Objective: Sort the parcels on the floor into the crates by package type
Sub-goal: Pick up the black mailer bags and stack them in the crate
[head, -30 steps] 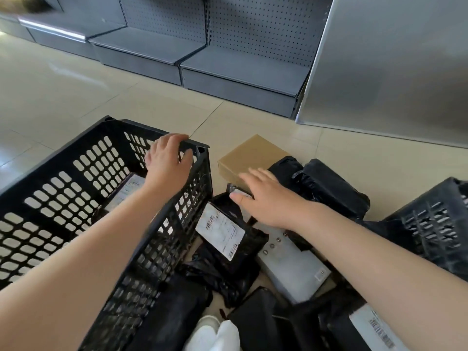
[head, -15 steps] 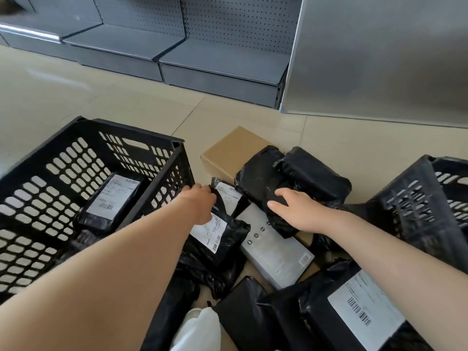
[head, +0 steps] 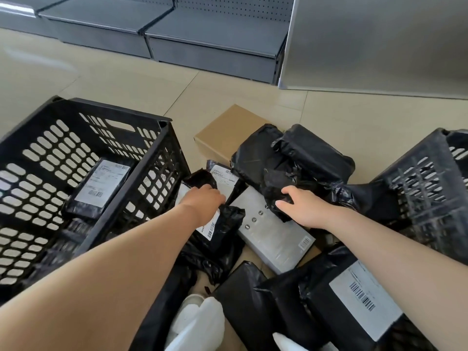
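Grey shelving units along far wall, tiled floor in front. Black crate at left holds one labelled black bag; second black crate at right edge. Pile between crates: brown cardboard box at back, grey flat box in middle, black bags crowded around. Left hand grips labelled black poly bag, fingers curled over its top fold, just beside left crate wall. Right hand clutches crumpled black bag lying over grey box corner.

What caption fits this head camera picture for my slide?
Both hands, left hand and right hand, grip black bags beside a black crate.
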Demonstrator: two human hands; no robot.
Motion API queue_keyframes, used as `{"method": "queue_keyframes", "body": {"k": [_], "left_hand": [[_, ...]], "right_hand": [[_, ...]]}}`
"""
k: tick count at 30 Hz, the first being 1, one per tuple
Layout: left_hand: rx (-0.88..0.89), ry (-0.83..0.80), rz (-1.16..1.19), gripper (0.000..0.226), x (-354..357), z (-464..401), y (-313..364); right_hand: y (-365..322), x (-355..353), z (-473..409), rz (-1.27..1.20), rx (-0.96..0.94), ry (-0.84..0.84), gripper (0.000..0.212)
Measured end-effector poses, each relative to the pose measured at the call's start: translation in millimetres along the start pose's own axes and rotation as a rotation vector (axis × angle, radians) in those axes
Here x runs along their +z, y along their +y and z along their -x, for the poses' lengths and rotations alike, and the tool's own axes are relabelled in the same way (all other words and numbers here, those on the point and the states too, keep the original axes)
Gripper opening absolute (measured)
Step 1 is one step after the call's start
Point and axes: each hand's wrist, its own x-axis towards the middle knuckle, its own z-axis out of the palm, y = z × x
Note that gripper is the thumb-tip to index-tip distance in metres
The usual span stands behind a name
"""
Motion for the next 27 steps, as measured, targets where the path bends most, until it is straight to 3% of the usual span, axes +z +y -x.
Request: {"method": "queue_keyframes", "body": {"k": [6, 12, 20, 22, 25, 27], "left_hand": [[-0.009, 0.113, 0.09, 0.052, -8, 5, -1], [-0.063, 0.298, 0.179, 0.025, -25, 15, -2], [-0.005, 0.431, 0.175, 0.027, -51, 13, 21], [0.029, 0.438, 0.185, 0.026, -56, 13, 28], [0.078, 0.417, 0.171, 0.026, -60, 12, 35], [0.117, 0.413, 0.206, 0.024, -58, 9, 34]], "right_hand": [[-2, 8, -3, 0.015, -0.03, -0.012, 0.06], [-14, 9, -4, -0.013, -0.058, -0.017, 0.063], [-39, 11, 1, -0.258, -0.076, -0.052, 0.074], [-45, 13, 3, -0.367, -0.067, -0.098, 0.063], [-51, 15, 6, -0.665, -0.027, -0.233, 0.026], [-51, 14, 7, -0.762, -0.034, -0.283, 0.017]]}}
